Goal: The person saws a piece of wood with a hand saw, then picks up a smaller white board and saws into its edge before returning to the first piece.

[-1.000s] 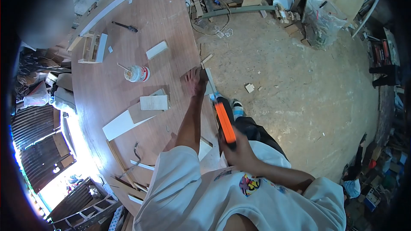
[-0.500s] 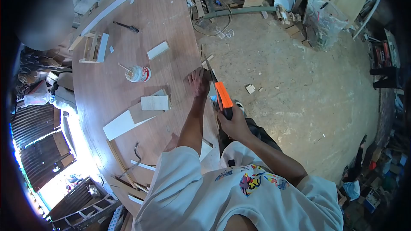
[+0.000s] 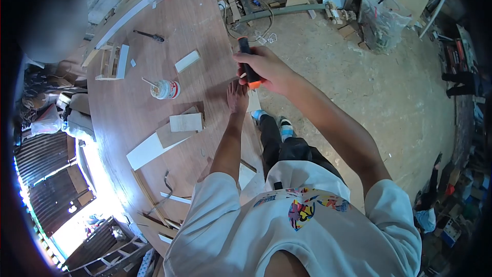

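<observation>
My right hand (image 3: pixel 269 69) is closed round the black and orange handle of a hand saw (image 3: pixel 247 64), raised above the table's edge. The saw points downward, and its blade is mostly hidden. Just below it, my left hand (image 3: pixel 237 97) lies flat at the edge of the wooden table (image 3: pixel 205 90), fingers stretched out. Beside those fingers a pale piece of board (image 3: pixel 254 101) sticks out past the edge. How much of the board lies under the hand cannot be made out.
On the table are a white tub (image 3: pixel 166 89) with a stick in it, a small white block (image 3: pixel 187 61), stacked boards (image 3: pixel 186 122), a dark tool (image 3: pixel 149 36) and a small wooden frame (image 3: pixel 114 62). A plastic bag (image 3: pixel 382 20) and scrap wood stand at the back.
My right hand has lifted forward and up with the saw, whose handle now stands over the table's edge instead of nearer my body. The left hand has stayed nearly in place.
</observation>
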A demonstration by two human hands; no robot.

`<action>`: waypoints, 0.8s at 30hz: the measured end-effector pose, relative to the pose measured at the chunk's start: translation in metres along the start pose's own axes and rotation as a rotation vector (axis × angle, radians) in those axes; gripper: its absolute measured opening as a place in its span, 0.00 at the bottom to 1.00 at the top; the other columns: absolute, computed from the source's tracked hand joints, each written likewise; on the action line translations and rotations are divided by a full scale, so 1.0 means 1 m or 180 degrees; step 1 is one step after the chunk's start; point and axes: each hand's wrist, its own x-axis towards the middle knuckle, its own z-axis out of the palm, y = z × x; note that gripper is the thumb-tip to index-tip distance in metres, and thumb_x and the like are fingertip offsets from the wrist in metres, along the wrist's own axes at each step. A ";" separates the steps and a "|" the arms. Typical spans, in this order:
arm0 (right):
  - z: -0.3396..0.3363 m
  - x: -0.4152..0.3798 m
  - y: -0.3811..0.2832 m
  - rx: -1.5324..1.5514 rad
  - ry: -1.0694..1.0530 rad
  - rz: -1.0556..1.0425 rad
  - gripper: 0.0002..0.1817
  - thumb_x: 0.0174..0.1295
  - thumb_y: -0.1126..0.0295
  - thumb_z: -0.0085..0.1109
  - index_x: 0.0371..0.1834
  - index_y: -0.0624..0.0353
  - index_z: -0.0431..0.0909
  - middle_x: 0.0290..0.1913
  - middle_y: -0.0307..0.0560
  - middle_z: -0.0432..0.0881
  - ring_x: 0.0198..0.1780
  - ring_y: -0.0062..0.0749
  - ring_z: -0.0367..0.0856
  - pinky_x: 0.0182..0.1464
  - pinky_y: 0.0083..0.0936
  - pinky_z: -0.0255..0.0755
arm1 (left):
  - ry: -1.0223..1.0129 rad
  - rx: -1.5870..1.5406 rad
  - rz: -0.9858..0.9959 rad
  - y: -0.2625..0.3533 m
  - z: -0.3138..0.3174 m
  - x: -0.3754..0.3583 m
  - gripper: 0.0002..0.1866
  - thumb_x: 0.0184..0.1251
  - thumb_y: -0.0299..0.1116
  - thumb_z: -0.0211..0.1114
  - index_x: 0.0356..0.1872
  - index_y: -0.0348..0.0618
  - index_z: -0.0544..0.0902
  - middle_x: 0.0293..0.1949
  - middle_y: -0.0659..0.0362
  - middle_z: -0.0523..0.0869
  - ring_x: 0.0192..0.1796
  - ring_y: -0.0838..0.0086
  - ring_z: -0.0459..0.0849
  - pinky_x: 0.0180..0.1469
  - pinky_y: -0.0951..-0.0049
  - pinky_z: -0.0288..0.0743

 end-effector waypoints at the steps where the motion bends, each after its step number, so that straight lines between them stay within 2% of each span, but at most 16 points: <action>1: 0.004 0.004 0.002 -0.0018 0.0007 0.0055 0.11 0.61 0.67 0.60 0.39 0.62 0.71 0.29 0.43 0.75 0.31 0.28 0.77 0.29 0.29 0.76 | 0.0074 0.0139 0.0026 0.001 0.001 0.000 0.16 0.57 0.27 0.58 0.48 0.38 0.75 0.44 0.50 0.78 0.49 0.54 0.76 0.50 0.57 0.70; 4: 0.011 -0.003 0.006 -0.0084 0.0041 0.0140 0.10 0.62 0.67 0.58 0.38 0.62 0.70 0.28 0.44 0.74 0.28 0.27 0.77 0.27 0.28 0.76 | 0.0003 0.0330 -0.0096 0.009 -0.002 -0.002 0.18 0.57 0.25 0.58 0.51 0.39 0.74 0.45 0.50 0.78 0.52 0.55 0.75 0.53 0.57 0.69; 6: 0.012 -0.006 0.012 -0.0290 0.0003 -0.0004 0.10 0.63 0.67 0.56 0.38 0.62 0.69 0.25 0.43 0.74 0.22 0.28 0.75 0.24 0.27 0.75 | 0.0255 -0.0327 -0.0639 0.020 -0.003 -0.002 0.19 0.57 0.26 0.58 0.52 0.40 0.73 0.49 0.50 0.77 0.54 0.56 0.74 0.55 0.56 0.68; 7: 0.013 -0.008 0.016 -0.0342 0.0063 -0.0109 0.10 0.64 0.67 0.54 0.39 0.62 0.67 0.22 0.42 0.72 0.18 0.27 0.73 0.19 0.25 0.71 | 0.0130 -0.0530 -0.0675 0.027 -0.013 -0.001 0.20 0.58 0.30 0.59 0.53 0.41 0.73 0.52 0.51 0.75 0.55 0.56 0.73 0.57 0.56 0.65; 8: 0.012 -0.011 0.020 -0.0339 0.0074 -0.0096 0.10 0.64 0.67 0.54 0.39 0.62 0.67 0.22 0.42 0.72 0.18 0.27 0.73 0.19 0.25 0.71 | 0.0116 -0.0536 -0.0684 0.025 -0.013 -0.003 0.20 0.58 0.30 0.59 0.53 0.41 0.73 0.52 0.51 0.75 0.55 0.56 0.73 0.57 0.56 0.65; 10: 0.006 -0.020 0.029 -0.0697 0.0161 -0.0378 0.11 0.64 0.67 0.53 0.40 0.62 0.65 0.20 0.41 0.70 0.15 0.24 0.70 0.17 0.24 0.66 | -0.0346 -0.0589 -0.0756 0.016 -0.010 -0.008 0.20 0.58 0.36 0.59 0.53 0.41 0.74 0.52 0.51 0.75 0.55 0.56 0.72 0.58 0.55 0.63; 11: 0.002 -0.022 0.037 -0.0695 0.0173 -0.0351 0.11 0.64 0.67 0.53 0.40 0.62 0.65 0.20 0.41 0.70 0.15 0.24 0.70 0.17 0.24 0.66 | -0.0438 -0.0206 -0.0535 0.011 -0.009 -0.009 0.21 0.58 0.40 0.59 0.51 0.41 0.74 0.51 0.52 0.76 0.55 0.57 0.72 0.58 0.55 0.62; 14: -0.006 -0.027 0.050 -0.1045 0.0438 -0.0378 0.10 0.64 0.68 0.51 0.40 0.62 0.63 0.20 0.40 0.69 0.14 0.21 0.68 0.15 0.24 0.63 | -0.0295 0.0056 -0.0731 0.015 -0.006 -0.008 0.20 0.59 0.40 0.59 0.49 0.41 0.75 0.49 0.52 0.77 0.55 0.57 0.72 0.58 0.55 0.63; 16: -0.003 -0.049 0.055 -0.1755 0.0620 -0.0451 0.09 0.64 0.69 0.50 0.41 0.61 0.63 0.19 0.39 0.68 0.13 0.20 0.66 0.14 0.24 0.62 | -0.0202 0.0153 -0.0656 0.008 0.005 -0.014 0.17 0.60 0.39 0.58 0.47 0.42 0.76 0.50 0.53 0.77 0.55 0.57 0.72 0.57 0.56 0.63; 20: 0.011 -0.108 0.068 -0.1495 0.0555 -0.0555 0.08 0.63 0.72 0.51 0.42 0.60 0.64 0.20 0.38 0.68 0.13 0.18 0.66 0.15 0.22 0.61 | -0.0066 0.0498 -0.0868 0.001 0.015 -0.014 0.11 0.62 0.37 0.57 0.44 0.46 0.78 0.45 0.55 0.79 0.52 0.59 0.75 0.57 0.58 0.64; 22: 0.012 -0.131 0.076 -0.1979 0.0717 -0.0932 0.12 0.59 0.72 0.53 0.43 0.66 0.67 0.23 0.50 0.74 0.24 0.36 0.78 0.29 0.31 0.69 | 0.0030 0.0262 -0.0172 0.013 -0.006 -0.006 0.09 0.62 0.36 0.59 0.41 0.48 0.79 0.42 0.57 0.79 0.50 0.61 0.76 0.56 0.59 0.64; 24: 0.000 -0.131 0.089 -0.1750 0.0852 -0.0830 0.11 0.59 0.72 0.53 0.41 0.66 0.67 0.24 0.52 0.74 0.26 0.37 0.77 0.31 0.31 0.69 | 0.0037 0.0289 -0.0155 0.023 -0.009 0.003 0.07 0.59 0.35 0.61 0.36 0.47 0.80 0.40 0.60 0.78 0.47 0.65 0.76 0.57 0.59 0.64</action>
